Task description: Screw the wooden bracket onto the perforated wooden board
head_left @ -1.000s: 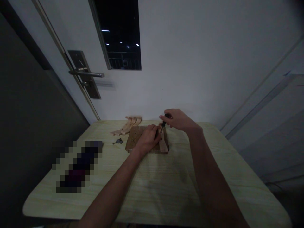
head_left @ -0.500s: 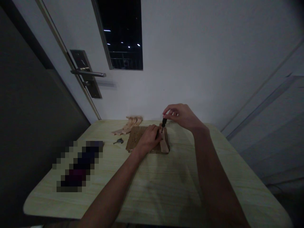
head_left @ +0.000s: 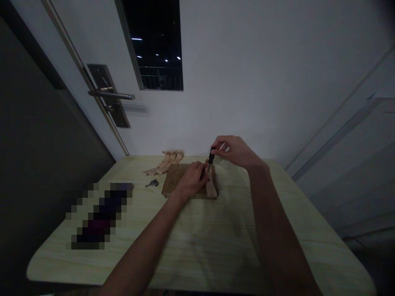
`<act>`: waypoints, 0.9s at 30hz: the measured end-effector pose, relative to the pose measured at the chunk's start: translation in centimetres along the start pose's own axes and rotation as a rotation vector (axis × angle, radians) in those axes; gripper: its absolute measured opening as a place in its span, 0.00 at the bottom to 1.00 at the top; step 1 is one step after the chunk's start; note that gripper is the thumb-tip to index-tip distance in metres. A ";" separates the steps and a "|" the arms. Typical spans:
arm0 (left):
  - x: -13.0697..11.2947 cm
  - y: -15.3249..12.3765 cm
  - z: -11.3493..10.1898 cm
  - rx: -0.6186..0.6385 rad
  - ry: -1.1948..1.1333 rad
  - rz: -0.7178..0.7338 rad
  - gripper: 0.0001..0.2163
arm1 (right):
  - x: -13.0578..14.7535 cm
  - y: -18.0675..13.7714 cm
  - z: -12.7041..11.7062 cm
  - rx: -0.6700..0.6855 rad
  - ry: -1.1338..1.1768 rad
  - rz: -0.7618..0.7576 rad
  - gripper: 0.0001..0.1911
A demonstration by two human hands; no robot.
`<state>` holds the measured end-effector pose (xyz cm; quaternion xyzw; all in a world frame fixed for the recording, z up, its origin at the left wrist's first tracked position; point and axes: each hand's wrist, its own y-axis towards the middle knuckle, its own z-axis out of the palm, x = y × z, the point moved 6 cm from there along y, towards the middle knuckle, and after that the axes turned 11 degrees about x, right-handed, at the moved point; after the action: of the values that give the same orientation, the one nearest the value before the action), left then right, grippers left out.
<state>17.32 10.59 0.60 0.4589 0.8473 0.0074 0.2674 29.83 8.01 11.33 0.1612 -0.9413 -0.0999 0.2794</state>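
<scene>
My right hand pinches the dark handle of a screwdriver, its shaft pointing down at a pale wooden piece. That piece lies along the right side of a brown corrugated cardboard pad. My left hand rests over the pad, its fingers closed against the wooden piece near the screwdriver tip. The exact contact of the tip is too small to make out. Several similar curved wooden pieces lie behind the pad on the left. A small pile of screws sits left of the pad.
The light wood-grain table stands against a white door with a metal handle and a dark window. A blurred-out dark object lies on the table's left side.
The whole view has shifted slightly, so things sit a little further left. The screwdriver's handle is tilted a bit differently in my right hand; my left hand keeps its place on the pad.
</scene>
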 end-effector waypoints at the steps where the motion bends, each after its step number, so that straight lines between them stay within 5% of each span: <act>1: 0.0 0.0 0.0 -0.001 0.002 0.002 0.10 | -0.1 0.0 0.0 -0.002 0.010 0.012 0.08; 7: -0.1 0.1 0.1 -0.012 0.033 0.010 0.10 | -0.4 0.0 0.4 -0.008 0.078 0.089 0.13; 15: -0.1 0.1 0.2 -0.031 0.028 0.017 0.09 | 0.5 0.7 1.2 0.076 0.152 -0.063 0.08; 27: -0.1 0.0 0.0 -0.018 0.003 0.009 0.10 | -0.6 0.3 0.8 0.078 0.084 -0.013 0.12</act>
<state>17.36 10.54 0.59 0.4604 0.8455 0.0170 0.2701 29.76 8.58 10.42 0.1820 -0.9308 -0.0582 0.3116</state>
